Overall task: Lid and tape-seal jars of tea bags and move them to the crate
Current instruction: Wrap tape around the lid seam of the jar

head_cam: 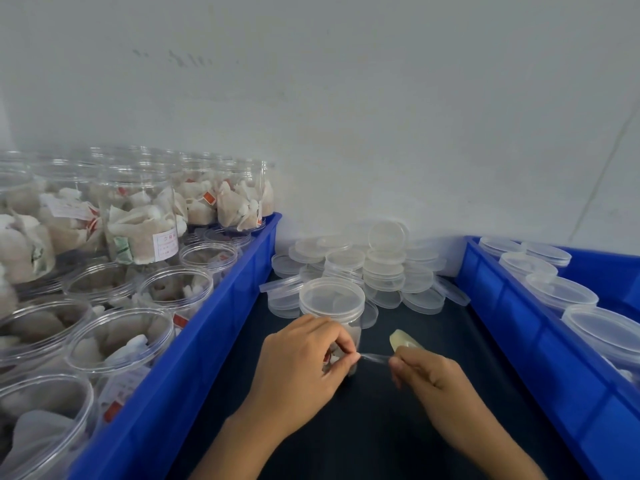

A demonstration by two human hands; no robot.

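I'm pinching the tape strip with my left hand, gripping the roll with my right hand, beside the lidded jar; it's flimsy and sticky, so grab the ends.

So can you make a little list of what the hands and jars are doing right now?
left hand: pinches the tape end against the lidded jar
right hand: holds the tape roll, strip stretched between the hands
loose lids: piled behind the jar
left crate: open jars of tea bags
right crate: lidded jars
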